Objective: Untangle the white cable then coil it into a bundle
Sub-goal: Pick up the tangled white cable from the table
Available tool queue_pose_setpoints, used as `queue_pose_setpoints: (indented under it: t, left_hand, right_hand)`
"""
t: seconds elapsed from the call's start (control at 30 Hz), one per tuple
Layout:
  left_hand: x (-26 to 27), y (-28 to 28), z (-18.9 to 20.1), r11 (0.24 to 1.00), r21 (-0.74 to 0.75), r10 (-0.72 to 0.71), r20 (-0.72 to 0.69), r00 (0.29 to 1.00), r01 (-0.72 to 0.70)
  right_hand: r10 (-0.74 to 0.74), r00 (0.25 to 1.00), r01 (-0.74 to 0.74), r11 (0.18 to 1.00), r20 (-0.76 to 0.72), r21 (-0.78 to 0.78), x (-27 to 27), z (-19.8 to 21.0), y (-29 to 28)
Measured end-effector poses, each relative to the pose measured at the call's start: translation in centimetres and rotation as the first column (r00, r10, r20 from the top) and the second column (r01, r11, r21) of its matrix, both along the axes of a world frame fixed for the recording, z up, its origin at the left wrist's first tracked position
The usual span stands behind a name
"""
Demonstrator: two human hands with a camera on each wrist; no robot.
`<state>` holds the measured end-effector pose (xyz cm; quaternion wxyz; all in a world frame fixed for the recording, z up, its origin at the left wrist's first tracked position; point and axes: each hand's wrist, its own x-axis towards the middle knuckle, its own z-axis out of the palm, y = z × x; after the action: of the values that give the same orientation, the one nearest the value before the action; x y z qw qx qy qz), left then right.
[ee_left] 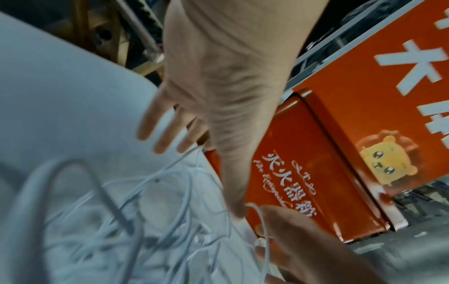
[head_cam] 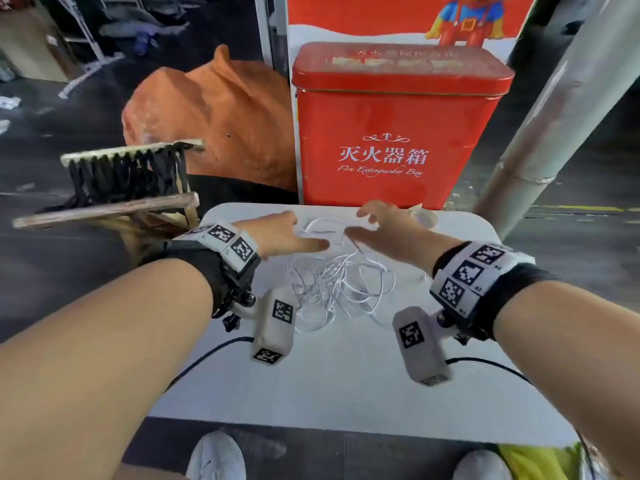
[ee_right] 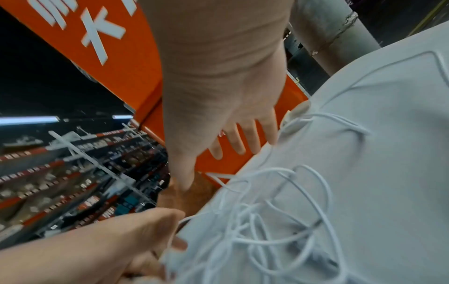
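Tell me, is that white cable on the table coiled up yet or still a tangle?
Still a tangle. The white cable lies spread on the table in loose, crossing loops, with no neat bundle.

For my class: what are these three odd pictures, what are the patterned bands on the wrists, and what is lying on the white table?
No machine here: a person works bare-handed, wearing wrist bands with printed markers and small cameras. The wide picture comes from a head camera; the other two look along each wrist. On the white table lies a tangled white cable, with a red fire extinguisher box behind. The left hand and right hand reach over the cable with fingers spread. The pictures are too blurred to show whether either pinches a strand.
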<state>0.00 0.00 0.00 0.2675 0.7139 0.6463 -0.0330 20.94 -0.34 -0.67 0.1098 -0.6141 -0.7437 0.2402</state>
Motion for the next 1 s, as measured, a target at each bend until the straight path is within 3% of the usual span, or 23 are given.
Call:
queue_pose_setpoints:
  t: [0.07, 0.17, 0.23, 0.3, 0.37, 0.43, 0.53, 0.63, 0.77, 0.83, 0.9, 0.97, 1.0]
  left_hand:
    - [0.2, -0.3, -0.8, 0.970, -0.243, 0.027, 0.054, 0.998, -0.014]
    - [1.1, -0.7, -2.2, 0.929, -0.371, 0.049, 0.168, 0.985, 0.017]
    - [2.1, -0.5, -2.9, 0.951, -0.302, -0.011, 0.166, 0.986, 0.061]
    - [3.0, -0.1, -3.2, 0.990, -0.101, -0.081, 0.150, 0.985, 0.097]
    - [3.1, 0.4, -2.6, 1.000, 0.021, -0.021, 0.326, 0.945, 0.015]
    - [2.5, 0.9, -1.2, 0.993, 0.053, 0.058, 0.567, 0.822, -0.107]
    - [1.0, 1.4, 1.2, 0.975, 0.087, 0.072, 0.748, 0.659, -0.205]
    - [-0.1, 1.3, 2.8, 0.947, 0.127, 0.057, 0.838, 0.542, -0.295]
    - [-0.5, 1.6, 4.2, 0.876, 0.000, 0.144, 0.955, 0.261, -0.483]
    - [-0.6, 1.5, 4.3, 0.863, 0.000, 0.168, 0.942, 0.289, -0.504]
    - [-0.6, 1.1, 4.0, 0.887, 0.046, 0.148, 0.914, 0.377, -0.459]
    - [-0.4, 0.7, 3.6, 0.925, 0.070, 0.118, 0.881, 0.459, -0.373]
    - [-0.1, 0.4, 3.5, 0.937, 0.086, 0.103, 0.859, 0.501, -0.339]
  right_hand:
    - [-0.020, 1.000, 0.017, 0.990, -0.023, -0.138, -0.4, -1.4, -0.5]
    - [0.092, 0.994, -0.079, 0.974, 0.056, -0.213, -0.8, -3.8, -0.5]
    - [0.110, 0.991, -0.086, 0.964, 0.082, -0.252, -0.9, -4.3, -0.2]
    - [0.128, 0.987, -0.099, 0.961, 0.096, -0.258, -0.7, -4.2, -0.1]
    - [0.109, 0.993, -0.096, 0.973, 0.054, -0.212, -0.3, -3.6, 0.3]
    - [-0.005, 0.991, -0.015, 0.989, -0.131, -0.148, 0.2, -2.7, 0.8]
    - [-0.200, 0.870, 0.134, 0.975, -0.451, -0.175, 0.9, -0.6, 1.5]
    - [-0.188, 0.854, 0.049, 0.958, -0.486, -0.284, 1.4, 1.4, 1.4]
    - [-0.043, 0.925, -0.129, 0.899, -0.378, -0.418, 2.1, 1.8, -0.2]
    - [-0.118, 0.821, -0.144, 0.904, -0.559, -0.403, 1.8, 1.3, -0.7]
    - [-0.212, 0.587, -0.139, 0.924, -0.781, -0.356, 1.4, 1.2, -0.7]
    - [-0.225, 0.426, -0.153, 0.937, -0.876, -0.314, 1.0, 2.1, -0.6]
    - [-0.215, 0.394, -0.167, 0.939, -0.894, -0.300, 0.8, 2.7, -0.6]
